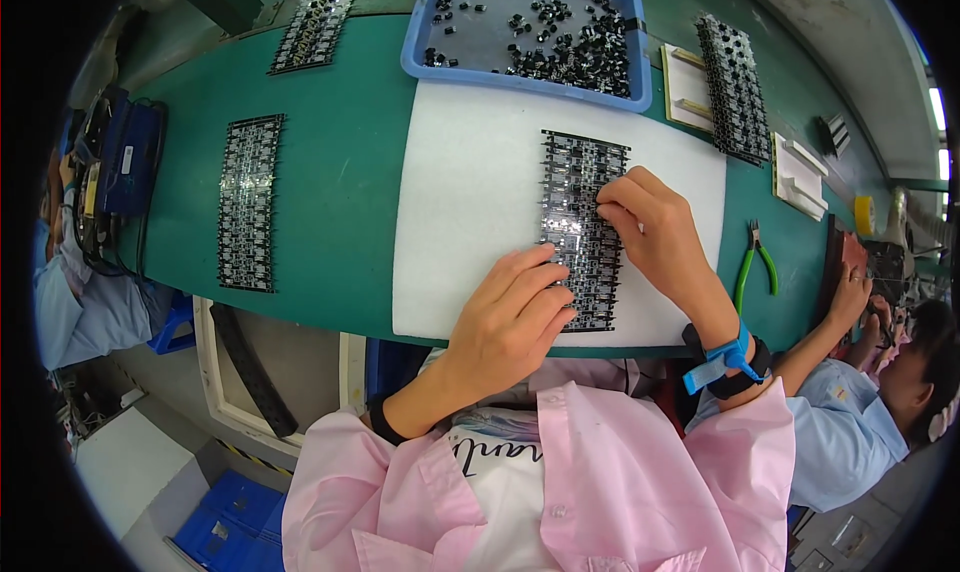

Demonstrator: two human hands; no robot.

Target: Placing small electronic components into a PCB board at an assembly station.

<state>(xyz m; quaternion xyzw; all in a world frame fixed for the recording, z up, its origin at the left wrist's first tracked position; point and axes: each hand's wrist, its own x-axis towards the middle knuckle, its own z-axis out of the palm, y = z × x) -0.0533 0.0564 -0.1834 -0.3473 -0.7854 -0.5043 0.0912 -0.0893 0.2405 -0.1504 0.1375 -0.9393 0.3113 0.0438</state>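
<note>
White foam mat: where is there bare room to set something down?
Bare: the white foam mat's left half, between the black component panel under both hands and the green bench. Crowded: the blue plastic tray of black parts.

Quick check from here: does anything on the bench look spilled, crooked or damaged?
Nothing stands out. The black component panel lies flat on the white foam sheet, both hands on it. The small black parts stay inside the blue tray, and the green-handled pliers lie clear of the sheet.
</note>
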